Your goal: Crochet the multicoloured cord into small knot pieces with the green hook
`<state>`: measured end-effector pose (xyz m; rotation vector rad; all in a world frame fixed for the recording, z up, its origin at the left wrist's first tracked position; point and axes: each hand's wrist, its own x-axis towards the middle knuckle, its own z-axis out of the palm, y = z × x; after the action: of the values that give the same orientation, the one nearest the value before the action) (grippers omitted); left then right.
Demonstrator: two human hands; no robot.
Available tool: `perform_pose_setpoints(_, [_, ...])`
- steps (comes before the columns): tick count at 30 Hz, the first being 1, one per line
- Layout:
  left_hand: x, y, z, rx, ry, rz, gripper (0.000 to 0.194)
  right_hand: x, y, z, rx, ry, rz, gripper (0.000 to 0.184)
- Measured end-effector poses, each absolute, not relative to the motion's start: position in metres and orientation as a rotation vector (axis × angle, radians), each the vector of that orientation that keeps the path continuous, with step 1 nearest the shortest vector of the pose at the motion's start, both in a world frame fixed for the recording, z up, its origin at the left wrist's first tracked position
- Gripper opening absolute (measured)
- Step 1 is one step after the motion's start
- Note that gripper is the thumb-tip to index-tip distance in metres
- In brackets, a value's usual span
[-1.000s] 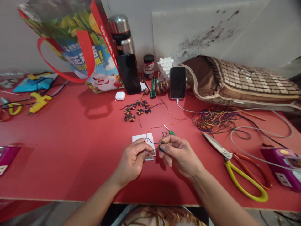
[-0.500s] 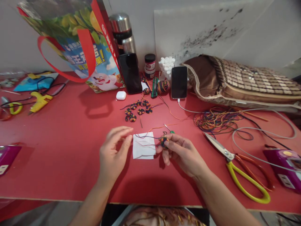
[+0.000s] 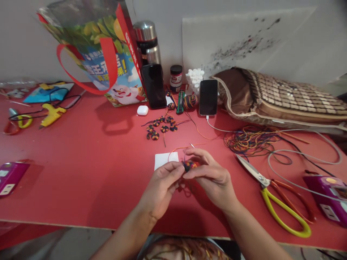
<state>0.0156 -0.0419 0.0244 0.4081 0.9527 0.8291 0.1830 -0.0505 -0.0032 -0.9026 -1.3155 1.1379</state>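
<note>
A small multicoloured crocheted piece [image 3: 190, 165] is held between my two hands, above the red table. My left hand [image 3: 165, 186] pinches its left edge between thumb and fingers. On its right side, the thumb and fingers of my right hand [image 3: 213, 177] close round it. Loose yarn loops hang below the piece, and an orange strand leads off behind it. Partly under my left hand lies a white paper square [image 3: 162, 160]. The metal tip of a crochet hook [image 3: 192, 145] shows just behind my right hand; its handle is hidden.
Several finished crocheted rounds [image 3: 164, 129] lie farther back, near a yarn ball [image 3: 190, 102]. Tangled yarn [image 3: 252, 141] and large scissors [image 3: 271, 186] are at right. Two phones, a bag [image 3: 108, 65] and a cushion [image 3: 292, 97] line the back; a yellow glue gun [image 3: 52, 115] lies left.
My left hand has moved right from beside the paper and now pinches the crocheted piece. My right hand keeps its hold, its fingers shifted. The view has moved slightly.
</note>
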Motion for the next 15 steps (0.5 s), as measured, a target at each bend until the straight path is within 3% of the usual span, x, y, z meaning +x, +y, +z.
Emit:
perform_pose_setpoints(6, [0.0131,-0.0372,0.0235,0.377,0.934,0.84,0.037,0.1816,-0.0502,-0.0035,-0.843,-1.233,1.32,0.028])
perform_pose_setpoints(11, [0.0125,-0.0351,0.0214,0.328,1.012,0.914,0.043,0.184,-0.0486,-0.0061,-1.062,-0.737,1.416,0.009])
perform_pose_setpoints(15, [0.016,-0.034,0.0194,0.289,0.975,0.899,0.041,0.1775,-0.0489,-0.0049,-1.046,-0.652,1.719,0.026])
